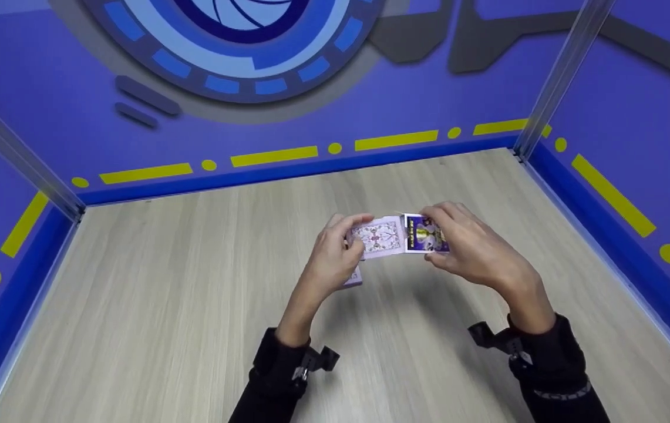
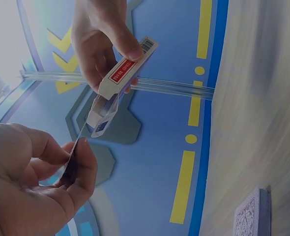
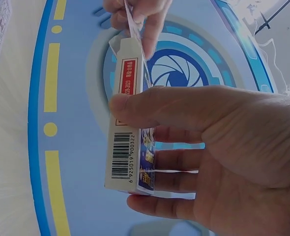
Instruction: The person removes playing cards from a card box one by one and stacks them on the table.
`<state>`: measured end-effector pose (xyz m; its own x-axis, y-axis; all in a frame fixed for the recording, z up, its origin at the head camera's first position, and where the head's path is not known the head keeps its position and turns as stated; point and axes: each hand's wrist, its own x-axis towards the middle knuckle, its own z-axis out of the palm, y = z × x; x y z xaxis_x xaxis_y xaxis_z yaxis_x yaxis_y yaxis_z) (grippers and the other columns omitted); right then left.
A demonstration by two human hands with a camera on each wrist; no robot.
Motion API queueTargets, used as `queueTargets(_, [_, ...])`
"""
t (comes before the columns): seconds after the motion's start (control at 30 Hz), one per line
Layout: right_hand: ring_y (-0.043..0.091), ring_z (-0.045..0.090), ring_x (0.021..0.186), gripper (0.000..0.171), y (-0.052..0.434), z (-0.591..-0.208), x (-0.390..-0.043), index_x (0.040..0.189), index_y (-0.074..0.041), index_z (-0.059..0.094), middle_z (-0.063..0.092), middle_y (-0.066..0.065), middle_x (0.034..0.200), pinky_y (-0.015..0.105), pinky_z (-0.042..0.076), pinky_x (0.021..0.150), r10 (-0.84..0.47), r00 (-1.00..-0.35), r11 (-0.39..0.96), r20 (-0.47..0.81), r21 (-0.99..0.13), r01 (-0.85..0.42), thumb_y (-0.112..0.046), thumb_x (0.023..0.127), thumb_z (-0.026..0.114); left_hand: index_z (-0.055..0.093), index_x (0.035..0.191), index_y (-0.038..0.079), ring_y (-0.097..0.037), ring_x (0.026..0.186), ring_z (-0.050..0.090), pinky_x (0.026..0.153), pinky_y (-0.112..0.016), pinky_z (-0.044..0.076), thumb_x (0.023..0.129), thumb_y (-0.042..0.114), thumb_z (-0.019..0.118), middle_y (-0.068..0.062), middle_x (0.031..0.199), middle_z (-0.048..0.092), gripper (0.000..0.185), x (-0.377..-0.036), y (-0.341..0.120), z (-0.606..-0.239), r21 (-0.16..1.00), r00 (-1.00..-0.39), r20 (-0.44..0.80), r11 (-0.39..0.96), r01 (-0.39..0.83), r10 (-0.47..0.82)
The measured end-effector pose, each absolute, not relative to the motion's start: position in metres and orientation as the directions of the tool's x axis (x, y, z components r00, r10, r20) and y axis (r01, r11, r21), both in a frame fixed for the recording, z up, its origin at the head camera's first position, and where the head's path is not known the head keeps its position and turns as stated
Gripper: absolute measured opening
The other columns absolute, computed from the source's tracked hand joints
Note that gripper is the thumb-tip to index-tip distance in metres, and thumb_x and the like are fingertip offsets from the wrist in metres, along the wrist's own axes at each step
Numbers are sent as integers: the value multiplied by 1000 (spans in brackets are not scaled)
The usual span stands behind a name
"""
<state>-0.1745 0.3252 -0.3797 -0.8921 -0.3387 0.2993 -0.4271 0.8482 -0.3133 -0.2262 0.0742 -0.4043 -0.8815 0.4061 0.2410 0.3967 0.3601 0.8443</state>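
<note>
My right hand holds a playing card box by its sides, with the thumb across the narrow face that carries a barcode. The end flap of the box stands open toward my left hand. Between its thumb and fingers, that hand pinches a thin playing card with a pink floral back, its far end right at the box's open mouth. Below the left hand, a deck of cards with the same pattern lies on the table, partly hidden by the hand in the head view.
The wooden table is enclosed by blue printed panels at the back and sides. Clear upright corner posts stand at the back corners. Both wrists wear black straps with small camera mounts.
</note>
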Motion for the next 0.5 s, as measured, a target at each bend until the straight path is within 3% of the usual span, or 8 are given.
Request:
queueTargets(0.13, [29,55,110,65,326,-379,-175,136,1,55,58,17,129,45,49,91,-342,-890,843,303,-319,-433,-9,81,87,59,141,8,-19,105,52,87,-30,48,94,6,69,-9,127,48,48,-224,75,-406,836,-866,209,377,399,455])
queueTargets(0.27, [29,55,109,64,325,-379,-175,136,2,56,59,17,127,45,49,90,-347,-885,840,310,-317,-441,-9,80,87,53,145,9,-20,111,53,92,-32,49,87,17,86,-9,133,42,67,-222,78,-409,792,-849,218,421,442,482])
queueTargets(0.5, [29,56,111,65,326,-379,-175,135,2,56,59,17,128,45,50,91,-355,-881,833,312,-321,-450,-8,80,88,53,145,10,-17,108,53,91,-31,49,85,29,88,-7,128,46,72,-223,76,-414,545,-785,326,573,611,527])
